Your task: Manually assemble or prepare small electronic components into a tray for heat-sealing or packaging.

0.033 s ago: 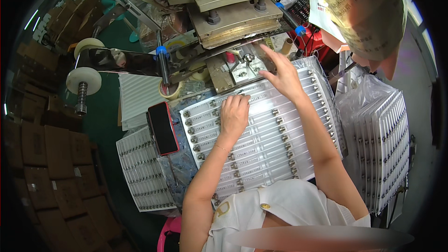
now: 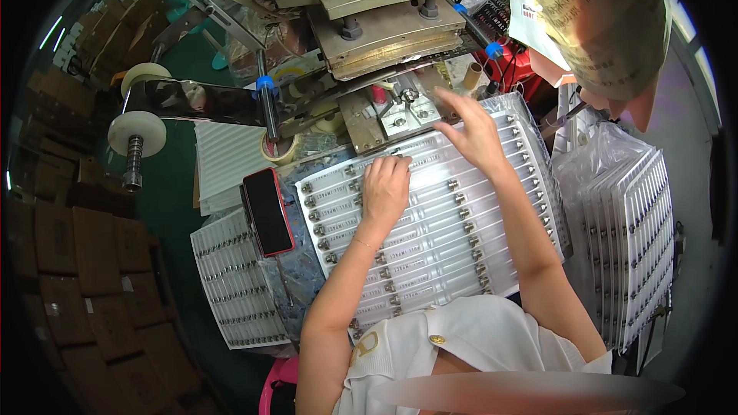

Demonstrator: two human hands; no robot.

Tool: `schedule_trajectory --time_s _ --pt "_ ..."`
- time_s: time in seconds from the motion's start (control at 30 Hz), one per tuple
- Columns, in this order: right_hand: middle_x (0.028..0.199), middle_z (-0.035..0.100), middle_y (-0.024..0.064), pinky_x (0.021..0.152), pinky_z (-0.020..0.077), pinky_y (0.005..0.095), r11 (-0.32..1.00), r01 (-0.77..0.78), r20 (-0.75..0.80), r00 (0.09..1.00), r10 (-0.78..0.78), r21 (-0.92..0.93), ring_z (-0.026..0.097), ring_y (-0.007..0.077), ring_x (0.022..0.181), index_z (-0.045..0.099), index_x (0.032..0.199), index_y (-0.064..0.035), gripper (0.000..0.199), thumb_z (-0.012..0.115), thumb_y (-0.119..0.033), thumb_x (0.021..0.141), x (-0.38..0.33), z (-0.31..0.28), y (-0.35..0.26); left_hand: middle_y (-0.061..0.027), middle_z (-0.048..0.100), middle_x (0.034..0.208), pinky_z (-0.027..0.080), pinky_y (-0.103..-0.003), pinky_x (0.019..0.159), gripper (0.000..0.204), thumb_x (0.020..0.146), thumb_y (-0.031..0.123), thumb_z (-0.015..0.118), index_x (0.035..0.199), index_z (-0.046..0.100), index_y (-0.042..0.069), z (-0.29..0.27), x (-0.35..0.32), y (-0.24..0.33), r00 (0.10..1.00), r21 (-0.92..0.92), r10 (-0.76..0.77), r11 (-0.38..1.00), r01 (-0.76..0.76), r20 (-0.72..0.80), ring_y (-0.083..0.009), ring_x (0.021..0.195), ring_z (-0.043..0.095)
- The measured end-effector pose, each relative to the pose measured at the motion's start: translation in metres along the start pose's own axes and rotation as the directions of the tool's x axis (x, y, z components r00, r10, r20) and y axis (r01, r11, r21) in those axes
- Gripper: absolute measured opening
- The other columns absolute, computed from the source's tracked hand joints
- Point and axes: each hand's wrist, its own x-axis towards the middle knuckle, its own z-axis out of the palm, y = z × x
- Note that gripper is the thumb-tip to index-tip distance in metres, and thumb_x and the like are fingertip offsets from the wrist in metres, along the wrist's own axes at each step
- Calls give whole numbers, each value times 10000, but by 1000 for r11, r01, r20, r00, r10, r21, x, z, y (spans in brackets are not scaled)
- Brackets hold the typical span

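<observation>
A clear plastic blister tray [image 2: 446, 238] filled with rows of thin tubes with metal ends lies across the bench in front of me. My left hand [image 2: 384, 184] lies palm down on its far left part, fingers curled at the tray's far edge. My right hand [image 2: 470, 134] rests on the tray's far right part, fingers spread and reaching toward the small metal fixture [image 2: 401, 111] of the press machine [image 2: 384, 8] behind it.
A phone in a red case [image 2: 267, 211] lies left of the tray, with another filled tray [image 2: 234, 288] beyond it. A bagged stack of filled trays [image 2: 630, 246] stands on the right. A tape roll [image 2: 280, 150], white rollers [image 2: 137, 132] and cardboard boxes [image 2: 69, 261] lie to the left.
</observation>
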Motion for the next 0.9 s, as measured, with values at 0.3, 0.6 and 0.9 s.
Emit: schedule_trajectory --time_s 0.3,0.6,0.9 --pt "892 627 72 749 471 375 950 302 365 896 -252 -86 585 257 857 662 901 -62 216 718 -142 709 -75 -3 7 -91 597 892 455 -384 755 226 827 122 610 1037 620 41 -17 5 8 996 -198 -46 980 30 -73 -294 851 551" --pt "1068 635 99 815 487 294 830 -50 380 903 -199 555 607 200 938 609 1182 -64 410 629 20 782 -38 -15 -29 -49 644 806 468 -226 660 233 931 166 543 1101 595 16 -64 -18 19 865 -715 -408 507 481 293 -97 769 625" --pt "1069 617 86 817 471 222 859 -311 262 941 216 407 580 114 941 601 1145 17 318 612 8 827 -37 -57 8 -87 605 745 488 -324 586 306 802 100 638 1107 613 92 -53 52 6 986 -59 87 994 -96 -139 -256 671 606"
